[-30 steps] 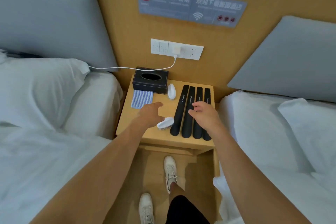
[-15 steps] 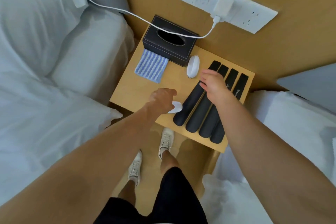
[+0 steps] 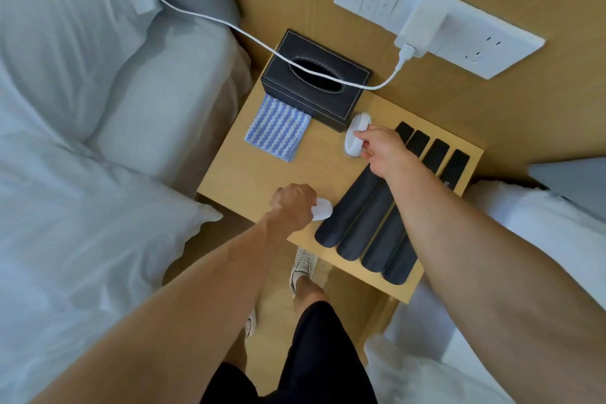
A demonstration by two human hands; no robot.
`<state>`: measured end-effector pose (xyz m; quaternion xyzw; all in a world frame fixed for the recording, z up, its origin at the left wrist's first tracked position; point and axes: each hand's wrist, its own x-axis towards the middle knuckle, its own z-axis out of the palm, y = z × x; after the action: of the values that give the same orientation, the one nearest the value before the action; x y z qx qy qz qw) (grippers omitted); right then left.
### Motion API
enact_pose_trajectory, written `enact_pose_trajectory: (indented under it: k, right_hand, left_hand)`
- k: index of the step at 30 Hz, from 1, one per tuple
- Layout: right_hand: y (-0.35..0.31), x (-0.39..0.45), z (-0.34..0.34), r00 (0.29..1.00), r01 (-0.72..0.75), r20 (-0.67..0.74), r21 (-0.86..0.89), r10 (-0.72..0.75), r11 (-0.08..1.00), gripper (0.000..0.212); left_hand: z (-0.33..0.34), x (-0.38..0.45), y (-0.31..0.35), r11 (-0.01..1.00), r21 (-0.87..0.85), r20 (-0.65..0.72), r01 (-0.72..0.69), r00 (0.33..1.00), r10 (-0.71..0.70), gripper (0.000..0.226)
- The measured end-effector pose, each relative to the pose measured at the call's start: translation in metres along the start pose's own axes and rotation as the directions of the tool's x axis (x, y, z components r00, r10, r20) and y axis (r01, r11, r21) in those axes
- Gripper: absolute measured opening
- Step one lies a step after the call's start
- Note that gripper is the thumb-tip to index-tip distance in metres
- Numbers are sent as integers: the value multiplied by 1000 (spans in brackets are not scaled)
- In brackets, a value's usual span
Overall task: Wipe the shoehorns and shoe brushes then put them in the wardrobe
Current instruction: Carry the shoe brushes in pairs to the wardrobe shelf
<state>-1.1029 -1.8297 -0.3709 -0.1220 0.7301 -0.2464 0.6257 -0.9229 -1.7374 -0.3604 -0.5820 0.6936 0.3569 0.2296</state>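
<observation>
White brushes fill both hands: left hand apparently hides most of one, right hand pinches another.

Readable text: nearly none. The rightmost black plastic shoehorn, just right of the right forearm, carries small white lettering at its edge; only a partial "S" shows, rest cut off by the white bedding. No other labels, brands or numbers legible.

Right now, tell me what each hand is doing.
Left hand: closed on the near white shoe brush.
Right hand: pinching the far white shoe brush.
</observation>
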Motion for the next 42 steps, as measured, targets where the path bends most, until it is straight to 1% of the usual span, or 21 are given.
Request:
enact_pose_trajectory:
  k: [3, 5, 6, 8, 9, 10, 13, 15, 17, 19, 21, 23, 24, 27, 30, 32, 36, 38, 42]
  right_hand:
    - [-5, -16, -7, 999, -33, 4, 88, 33, 996, 52]
    - [-7, -27, -12, 999, -39, 7, 159, 38, 987, 49]
    - [-6, -34, -15, 999, -37, 8, 190, 36, 981, 43]
    - [-4, -48, -21, 1000, -31, 3, 228, 31, 973, 21]
    - [-2, -57, -24, 1000, -25, -2, 247, 26, 969, 16]
    - [1, -65, -28, 1000, -13, -11, 267, 16, 963, 18]
    - [10, -93, -40, 996, 60, -75, 286, -40, 956, 22]
    - [17, -115, -49, 987, 127, -134, 288, -91, 949, 29]
    - [23, -140, -57, 972, 196, -182, 296, -146, 935, 25]
    - [29, -167, -64, 953, 268, -224, 323, -202, 908, 26]
    - [34, -199, -70, 922, 347, -294, 345, -250, 872, 30]
    - [38, -235, -73, 876, 432, -387, 367, -287, 824, 23]
    - [40, -254, -74, 848, 474, -437, 375, -299, 796, 18]
    - [54, -312, -74, 755, 595, -570, 386, -325, 705, 18]
    - [72, -366, -68, 656, 678, -682, 345, -323, 650, 30]
    - [88, -400, -63, 589, 715, -746, 302, -310, 630, 30]
    - [121, -461, -57, 447, 769, -850, 207, -278, 605, 25]
    - [138, -489, -56, 384, 797, -891, 185, -244, 575, 21]
    - [175, -543, -55, 260, 880, -944, 146, -202, 451, 14]
  left_hand:
    - [-14, -10, -1, 995, -97, -15, 37, 999, -38, 33]
    - [-25, -15, -3, 986, -155, -43, 54, 997, -61, 34]
    - [-31, -18, -3, 984, -171, -58, 54, 996, -64, 35]
    - [-43, -22, -2, 984, -173, -81, 37, 995, -51, 35]
    - [-49, -25, -1, 985, -172, -94, 24, 995, -41, 35]
    - [-56, -27, 1, 982, -190, -108, 12, 994, -33, 33]
    - [-73, -36, 7, 933, -360, -149, -26, 988, -30, 25]
    - [-85, -45, 13, 871, -487, -179, -58, 983, -35, 22]
    - [-97, -57, 21, 799, -593, -204, -100, 979, -28, 17]
    - [-111, -71, 31, 748, -641, -242, -174, 970, 18, 10]
    - [-128, -88, 42, 686, -685, -258, -245, 962, 86, 10]
    - [-146, -109, 53, 650, -692, -264, -314, 948, 176, 19]
    - [-154, -120, 58, 640, -682, -274, -355, 935, 226, 19]
    - [-173, -157, 73, 598, -630, -307, -496, 866, 394, 6]
    - [-181, -196, 89, 526, -587, -328, -616, 775, 541, 7]
    - [-182, -222, 102, 478, -560, -325, -676, 710, 624, 9]
    - [-172, -271, 130, 381, -504, -298, -775, 570, 766, 10]
    - [-163, -296, 143, 327, -482, -280, -813, 497, 822, 10]
    - [-140, -351, 161, 192, -484, -219, -854, 330, 918, 11]
